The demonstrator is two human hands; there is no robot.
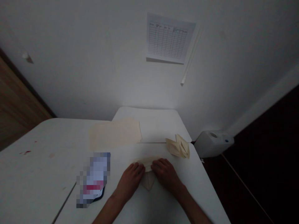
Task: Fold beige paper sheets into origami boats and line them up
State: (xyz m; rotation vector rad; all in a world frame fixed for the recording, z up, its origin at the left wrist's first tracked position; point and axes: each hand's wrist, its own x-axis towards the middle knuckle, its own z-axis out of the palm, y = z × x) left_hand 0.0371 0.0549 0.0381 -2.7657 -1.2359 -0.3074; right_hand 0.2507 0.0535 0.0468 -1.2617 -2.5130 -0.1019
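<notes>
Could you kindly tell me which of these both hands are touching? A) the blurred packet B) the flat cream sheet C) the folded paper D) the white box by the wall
C. The left hand and right hand both lie on the folded paper, one at each side.

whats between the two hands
In the head view, a folded cream paper lies between the left hand and the right hand, with both hands touching it.

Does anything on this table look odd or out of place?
Yes: a small red smear sits on the white table, towards its left edge. It stands out against the pale surface and looks like a stain or spill.
</notes>
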